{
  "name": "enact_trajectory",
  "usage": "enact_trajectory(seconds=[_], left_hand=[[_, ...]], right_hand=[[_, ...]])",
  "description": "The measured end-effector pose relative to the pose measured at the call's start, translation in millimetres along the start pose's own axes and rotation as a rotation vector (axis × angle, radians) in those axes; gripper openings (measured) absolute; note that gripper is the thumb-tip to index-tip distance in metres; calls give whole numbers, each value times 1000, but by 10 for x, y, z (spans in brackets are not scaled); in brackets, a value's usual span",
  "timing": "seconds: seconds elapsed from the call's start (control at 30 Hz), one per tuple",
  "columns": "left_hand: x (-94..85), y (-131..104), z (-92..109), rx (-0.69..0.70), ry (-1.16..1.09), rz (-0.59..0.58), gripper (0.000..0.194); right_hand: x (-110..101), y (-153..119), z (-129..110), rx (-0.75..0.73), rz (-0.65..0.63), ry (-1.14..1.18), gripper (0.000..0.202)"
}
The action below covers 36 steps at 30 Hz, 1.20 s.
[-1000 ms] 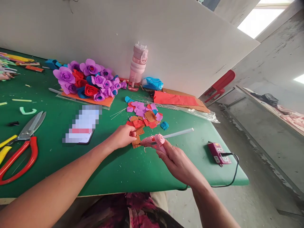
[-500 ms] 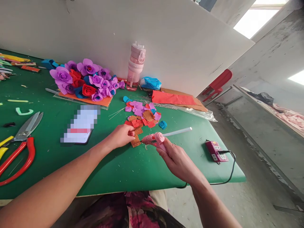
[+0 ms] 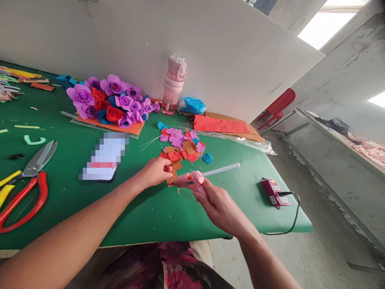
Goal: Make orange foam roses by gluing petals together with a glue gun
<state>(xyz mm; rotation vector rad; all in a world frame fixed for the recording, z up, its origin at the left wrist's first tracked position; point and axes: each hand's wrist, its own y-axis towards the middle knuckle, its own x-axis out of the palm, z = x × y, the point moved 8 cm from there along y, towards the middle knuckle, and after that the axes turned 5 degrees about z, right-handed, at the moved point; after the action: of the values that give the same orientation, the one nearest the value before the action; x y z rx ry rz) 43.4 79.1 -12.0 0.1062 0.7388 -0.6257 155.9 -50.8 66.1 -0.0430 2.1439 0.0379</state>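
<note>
My right hand [image 3: 221,202] is wrapped round a pink glue gun [image 3: 195,179], with a clear glue stick [image 3: 222,169] poking out of its back. The gun's nozzle points left and meets a brown paper piece [image 3: 172,178] low over the green table. My left hand [image 3: 155,172] pinches that brown paper between thumb and fingers, which cover part of it. Just beyond my hands lies a loose heap of cut paper petals [image 3: 177,138] in purple, red, brown and blue. One blue scrap [image 3: 207,158] sits to its right.
Paper flowers [image 3: 114,100] lie at the back left, near a pink bottle [image 3: 174,86]. A phone [image 3: 104,156] and scissors [image 3: 37,162] are on the left. A purple box with a black cable [image 3: 275,192] sits near the right edge. Red paper [image 3: 221,124] and thin wires lie behind the petals.
My right hand has moved the glue gun slightly left, so its nozzle now overlaps the brown paper. The left hand keeps its pinch, and the view has shifted a little.
</note>
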Motion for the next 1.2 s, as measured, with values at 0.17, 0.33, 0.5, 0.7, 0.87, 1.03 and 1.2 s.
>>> enact_trajectory(seconds=[0.17,0.33,0.5,0.7,0.87,1.03,1.2], left_hand=[[7,3,6,-3,-1,-7,8],[5,12,14,-3,12,-9,11],[-12,-8,37,1,20,-11,10],[-19,-11,39,-5,23,-12,10],[-6,-1,22,4,16,-12,7],[1,-1,21,7,9,-14,6],[-12,-4,34,6,18,-13,6]], right_hand=[[-33,-8,51,45,-30,-2,29],[-92,-7,79,45,-16,0,31],[-136,-22,93,57,-3,-6,30],[-72,-31,68,42,-20,27,31],[33,-8,89,70,-67,-9,34],[-9,3,77,77,-83,-36,30],[-91,12,53,49,-28,-36,27]])
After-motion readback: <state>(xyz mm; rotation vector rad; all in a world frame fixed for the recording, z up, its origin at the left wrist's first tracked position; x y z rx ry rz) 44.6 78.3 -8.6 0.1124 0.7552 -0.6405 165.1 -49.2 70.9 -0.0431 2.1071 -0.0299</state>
